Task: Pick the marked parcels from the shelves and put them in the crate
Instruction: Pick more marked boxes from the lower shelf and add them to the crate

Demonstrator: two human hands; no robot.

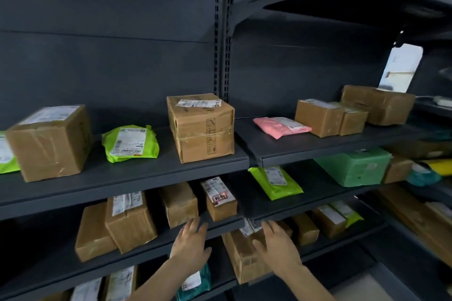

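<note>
Both hands reach toward dark grey metal shelves (pixel 127 178): the left hand (pixel 192 244) open before the shelf edge, the right hand (pixel 278 244) spread on a brown cardboard parcel (pixel 242 259) with a white label.

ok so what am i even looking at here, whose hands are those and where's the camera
The one picture comes from a camera worn on a person's head, looking forward and down. There is no machine: the left hand and right hand are the person's own, bare and open, holding nothing. They reach toward dark metal shelves stocked with parcels. The right hand rests against a brown box on a lower shelf. Higher up sit a taped cardboard box, a lime green mailer and a pink mailer. The crate for the picked parcels is not in view.
</note>
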